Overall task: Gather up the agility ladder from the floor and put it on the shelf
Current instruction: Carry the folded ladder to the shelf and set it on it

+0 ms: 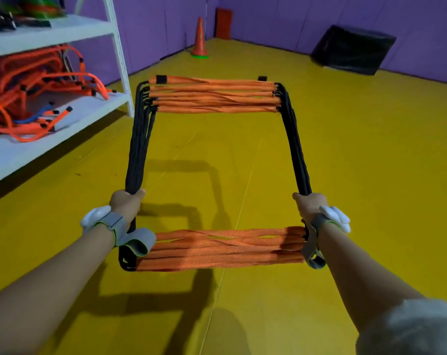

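2 hands [218, 202] outstretched — fists gripping ladder [214, 172]

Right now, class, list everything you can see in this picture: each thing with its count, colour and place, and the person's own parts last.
ladder: one, orange rungs bunched in two stacks, black side straps, held up above the floor, centre
shelf: one, white, at left, at least two levels
hurdles: a tangled pile, count unclear, orange with black ends, on the lower shelf level
dark items: blurred, black and green, on the upper shelf level
cone: one, orange with green base, on the floor by the far wall
red block: one, against the far wall
black pad: one, leaning on the right wall
floor: yellow
walls: purple
wrist bands: two, grey and white, one on each wrist
left hand: grips the left straps
right hand: grips the right straps
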`<state>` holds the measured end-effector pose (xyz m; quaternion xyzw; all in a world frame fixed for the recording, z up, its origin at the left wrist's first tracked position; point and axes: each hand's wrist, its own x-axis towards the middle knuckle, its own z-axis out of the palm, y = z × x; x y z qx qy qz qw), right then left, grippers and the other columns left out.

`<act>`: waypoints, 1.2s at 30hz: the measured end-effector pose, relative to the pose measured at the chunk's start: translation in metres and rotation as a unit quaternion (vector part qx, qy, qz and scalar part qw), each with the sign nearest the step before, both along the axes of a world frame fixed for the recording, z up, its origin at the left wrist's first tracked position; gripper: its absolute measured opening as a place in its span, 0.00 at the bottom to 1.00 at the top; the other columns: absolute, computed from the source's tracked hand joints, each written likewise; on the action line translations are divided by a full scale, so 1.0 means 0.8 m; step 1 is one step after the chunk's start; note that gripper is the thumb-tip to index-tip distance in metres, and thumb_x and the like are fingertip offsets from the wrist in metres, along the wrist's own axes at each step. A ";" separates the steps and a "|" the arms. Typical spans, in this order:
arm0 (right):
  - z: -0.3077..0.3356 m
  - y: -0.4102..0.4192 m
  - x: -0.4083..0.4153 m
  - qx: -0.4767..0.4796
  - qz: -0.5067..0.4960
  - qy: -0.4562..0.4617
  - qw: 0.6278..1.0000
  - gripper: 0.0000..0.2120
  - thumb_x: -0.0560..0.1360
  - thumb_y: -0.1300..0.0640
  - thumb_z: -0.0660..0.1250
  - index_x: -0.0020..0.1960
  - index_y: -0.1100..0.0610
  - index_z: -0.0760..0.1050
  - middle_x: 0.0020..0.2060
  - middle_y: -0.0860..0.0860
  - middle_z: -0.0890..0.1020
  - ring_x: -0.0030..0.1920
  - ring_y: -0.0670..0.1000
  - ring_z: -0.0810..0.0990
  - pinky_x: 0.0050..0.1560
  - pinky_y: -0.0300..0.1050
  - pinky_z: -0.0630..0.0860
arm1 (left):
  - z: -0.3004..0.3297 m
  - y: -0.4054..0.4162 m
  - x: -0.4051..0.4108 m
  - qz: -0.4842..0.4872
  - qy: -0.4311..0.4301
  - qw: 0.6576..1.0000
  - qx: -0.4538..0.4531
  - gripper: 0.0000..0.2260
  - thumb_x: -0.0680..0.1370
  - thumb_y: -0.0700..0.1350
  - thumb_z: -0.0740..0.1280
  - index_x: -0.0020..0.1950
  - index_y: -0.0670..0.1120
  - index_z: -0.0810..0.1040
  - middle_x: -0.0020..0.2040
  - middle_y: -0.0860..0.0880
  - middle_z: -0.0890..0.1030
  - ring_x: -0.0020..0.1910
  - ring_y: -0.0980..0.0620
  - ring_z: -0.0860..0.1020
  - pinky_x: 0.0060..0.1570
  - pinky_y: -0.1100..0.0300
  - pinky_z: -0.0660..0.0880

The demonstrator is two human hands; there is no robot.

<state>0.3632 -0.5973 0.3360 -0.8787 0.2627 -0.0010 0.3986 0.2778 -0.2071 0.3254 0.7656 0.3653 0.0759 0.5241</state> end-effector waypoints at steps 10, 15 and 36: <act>0.240 0.074 0.099 0.016 0.035 -0.009 0.999 0.18 0.64 0.41 0.65 0.32 0.56 0.72 0.26 0.57 0.77 0.29 0.58 0.76 0.35 0.49 0.71 | 0.257 0.069 0.074 0.028 0.002 0.999 0.027 0.20 0.80 0.46 0.64 0.29 0.44 0.64 0.28 0.44 0.66 0.26 0.46 0.63 0.30 0.59 0.59; 0.437 0.115 0.144 0.031 0.062 -0.026 0.997 0.17 0.65 0.41 0.66 0.31 0.56 0.71 0.25 0.56 0.77 0.28 0.58 0.76 0.35 0.50 0.73 | 0.458 0.106 0.098 0.058 -0.011 0.997 0.041 0.20 0.79 0.45 0.64 0.29 0.43 0.65 0.26 0.44 0.67 0.25 0.47 0.64 0.28 0.59 0.59; 0.755 0.474 0.361 0.066 0.241 -0.081 0.965 0.18 0.63 0.41 0.66 0.33 0.58 0.75 0.25 0.54 0.77 0.27 0.57 0.77 0.37 0.49 0.76 | 0.791 0.369 0.120 0.236 -0.130 0.962 0.039 0.18 0.78 0.46 0.66 0.30 0.43 0.67 0.29 0.44 0.67 0.27 0.47 0.65 0.34 0.58 0.64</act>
